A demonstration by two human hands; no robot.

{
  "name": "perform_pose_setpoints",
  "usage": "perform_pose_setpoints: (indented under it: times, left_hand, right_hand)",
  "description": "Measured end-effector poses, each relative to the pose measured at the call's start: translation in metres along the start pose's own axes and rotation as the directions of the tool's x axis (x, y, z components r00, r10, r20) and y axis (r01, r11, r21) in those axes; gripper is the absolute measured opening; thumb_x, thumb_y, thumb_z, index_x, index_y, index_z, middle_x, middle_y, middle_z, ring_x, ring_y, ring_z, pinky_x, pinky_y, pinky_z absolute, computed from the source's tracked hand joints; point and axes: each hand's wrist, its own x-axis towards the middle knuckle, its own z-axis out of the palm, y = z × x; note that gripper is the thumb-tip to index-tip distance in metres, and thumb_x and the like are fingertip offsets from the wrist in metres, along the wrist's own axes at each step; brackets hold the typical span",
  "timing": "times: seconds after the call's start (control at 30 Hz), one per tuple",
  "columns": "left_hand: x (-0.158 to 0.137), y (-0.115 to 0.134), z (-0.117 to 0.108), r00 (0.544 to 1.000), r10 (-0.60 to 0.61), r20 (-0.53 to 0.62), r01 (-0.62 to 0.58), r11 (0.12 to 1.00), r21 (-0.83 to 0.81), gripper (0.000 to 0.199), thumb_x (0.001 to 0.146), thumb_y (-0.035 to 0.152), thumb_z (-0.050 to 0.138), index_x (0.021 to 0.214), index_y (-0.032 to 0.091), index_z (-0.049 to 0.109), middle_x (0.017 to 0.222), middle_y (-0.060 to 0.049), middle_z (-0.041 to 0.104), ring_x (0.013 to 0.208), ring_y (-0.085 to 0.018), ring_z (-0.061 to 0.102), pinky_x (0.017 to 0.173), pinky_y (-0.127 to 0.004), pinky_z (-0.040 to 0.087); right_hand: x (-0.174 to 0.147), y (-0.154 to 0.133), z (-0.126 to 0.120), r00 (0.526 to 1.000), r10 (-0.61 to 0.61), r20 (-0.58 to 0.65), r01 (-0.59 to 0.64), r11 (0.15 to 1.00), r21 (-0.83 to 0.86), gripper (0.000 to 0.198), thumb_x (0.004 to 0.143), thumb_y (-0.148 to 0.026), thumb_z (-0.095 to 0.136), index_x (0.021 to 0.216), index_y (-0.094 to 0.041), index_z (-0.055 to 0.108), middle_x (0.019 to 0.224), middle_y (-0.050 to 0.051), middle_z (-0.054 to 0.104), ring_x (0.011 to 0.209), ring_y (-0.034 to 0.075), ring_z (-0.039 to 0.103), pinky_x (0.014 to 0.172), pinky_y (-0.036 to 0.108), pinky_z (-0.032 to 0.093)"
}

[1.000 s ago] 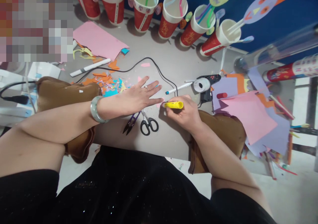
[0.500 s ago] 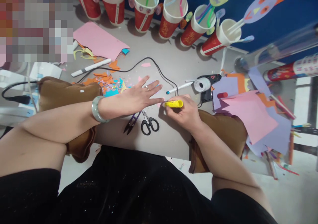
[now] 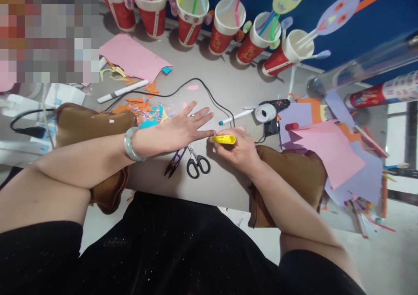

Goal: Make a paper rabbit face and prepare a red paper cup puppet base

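A yellow marker (image 3: pixel 225 139) is gripped in my right hand (image 3: pixel 240 149), its tip end pointing left toward the fingers of my other hand. Flat on the table with fingers spread lies my left hand (image 3: pixel 186 129), a ring on one finger. Its lowest fingertip is close to the marker's left end. Whatever the tip touches is hidden by my fingers. Just below my left hand are black-handled scissors (image 3: pixel 198 165) and purple thread snips (image 3: pixel 175 162), both partly covered by it.
Several red-and-white paper cups (image 3: pixel 192 25) holding straws line the back. A glue gun (image 3: pixel 272 116) with a white roll stands right of centre, its black cable (image 3: pixel 183 83) crossing the table. Pink paper (image 3: pixel 336 151) lies right, paper scraps (image 3: pixel 146 110) left. Brown cushions (image 3: pixel 94 125) sit under both forearms.
My right hand and the yellow marker have shifted slightly left, toward my left hand. My left hand keeps its spread pose. The whole view has moved a little.
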Motion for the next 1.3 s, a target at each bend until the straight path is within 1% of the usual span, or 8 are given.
perform_pose_setpoints:
  times: [0.13, 0.3, 0.43, 0.67, 0.87, 1.03, 1.2, 1.3]
  left_hand:
    - [0.001, 0.001, 0.003, 1.000, -0.013, 0.004, 0.013, 1.000, 0.013, 0.066, 0.095, 0.005, 0.045, 0.155, 0.031, 0.041, 0.161, -0.013, 0.043, 0.153, -0.033, 0.036, 0.124, -0.062, 0.024]
    - [0.002, -0.002, 0.016, 1.000, -0.004, -0.009, 0.004, 1.000, -0.003, 0.065, 0.091, 0.008, 0.047, 0.153, 0.027, 0.043, 0.162, -0.014, 0.040, 0.154, -0.036, 0.033, 0.122, -0.067, 0.021]
    - [0.002, -0.003, 0.012, 1.000, -0.002, -0.003, 0.002, 1.000, 0.010, 0.069, 0.091, 0.007, 0.049, 0.156, 0.028, 0.041, 0.162, -0.014, 0.041, 0.153, -0.035, 0.035, 0.122, -0.066, 0.024]
    - [0.003, -0.002, 0.001, 0.999, 0.014, 0.045, -0.017, 0.998, 0.055, 0.066, 0.095, 0.004, 0.045, 0.156, 0.029, 0.040, 0.162, -0.019, 0.041, 0.153, -0.037, 0.037, 0.115, -0.067, 0.034]
    - [0.003, -0.001, 0.004, 0.998, 0.002, 0.069, -0.008, 0.997, 0.075, 0.070, 0.093, 0.006, 0.049, 0.158, 0.027, 0.034, 0.163, -0.017, 0.039, 0.155, -0.035, 0.033, 0.118, -0.067, 0.030]
    - [0.004, -0.001, 0.005, 0.996, -0.004, 0.084, -0.005, 0.994, 0.109, 0.067, 0.095, 0.009, 0.046, 0.157, 0.030, 0.034, 0.163, -0.015, 0.039, 0.155, -0.035, 0.032, 0.118, -0.066, 0.030]
    - [0.004, -0.001, 0.006, 0.996, -0.009, 0.090, -0.002, 0.991, 0.131, 0.068, 0.096, 0.010, 0.045, 0.159, 0.032, 0.031, 0.164, -0.015, 0.037, 0.156, -0.034, 0.032, 0.120, -0.065, 0.028]
    - [0.005, -0.002, 0.008, 0.994, -0.016, 0.106, 0.006, 0.995, 0.098, 0.065, 0.096, 0.009, 0.042, 0.158, 0.030, 0.035, 0.165, -0.016, 0.036, 0.156, -0.035, 0.031, 0.120, -0.067, 0.027]
  right_hand:
    - [0.002, 0.001, 0.005, 0.996, -0.075, 0.048, 0.077, 0.996, -0.039, 0.008, 0.092, -0.025, 0.056, 0.097, -0.022, 0.062, 0.085, 0.004, 0.075, 0.080, 0.022, 0.069, 0.078, 0.038, 0.045]
    - [0.001, 0.001, 0.006, 0.991, -0.131, 0.009, 0.131, 0.991, -0.029, 0.002, 0.088, -0.022, 0.061, 0.089, -0.024, 0.060, 0.082, 0.001, 0.075, 0.074, 0.020, 0.068, 0.077, 0.038, 0.044]
    - [0.001, 0.002, 0.006, 0.991, -0.126, -0.034, 0.124, 0.991, -0.042, 0.001, 0.090, -0.024, 0.062, 0.090, -0.024, 0.061, 0.080, 0.001, 0.074, 0.073, 0.020, 0.067, 0.076, 0.037, 0.045]
    - [0.002, 0.003, 0.006, 0.985, -0.171, 0.034, 0.171, 0.985, -0.027, 0.005, 0.090, -0.023, 0.060, 0.095, -0.023, 0.062, 0.083, 0.003, 0.074, 0.074, 0.021, 0.068, 0.076, 0.038, 0.044]
    - [0.002, 0.002, 0.006, 0.986, -0.168, -0.023, 0.167, 0.985, -0.040, 0.004, 0.091, -0.022, 0.061, 0.095, -0.023, 0.061, 0.081, 0.002, 0.073, 0.073, 0.020, 0.068, 0.076, 0.037, 0.044]
    - [0.003, 0.000, 0.006, 0.985, -0.168, 0.050, 0.169, 0.985, -0.031, 0.002, 0.092, -0.023, 0.059, 0.092, -0.022, 0.061, 0.082, 0.003, 0.074, 0.073, 0.021, 0.068, 0.077, 0.038, 0.044]
    - [0.002, 0.000, 0.005, 0.987, -0.160, -0.010, 0.160, 0.987, -0.036, 0.002, 0.092, -0.023, 0.061, 0.094, -0.022, 0.061, 0.081, 0.003, 0.073, 0.073, 0.020, 0.067, 0.076, 0.038, 0.043]
    - [0.003, 0.001, 0.004, 0.989, -0.143, 0.031, 0.144, 0.989, -0.027, 0.005, 0.092, -0.024, 0.060, 0.096, -0.023, 0.062, 0.082, 0.003, 0.073, 0.075, 0.021, 0.067, 0.076, 0.038, 0.042]
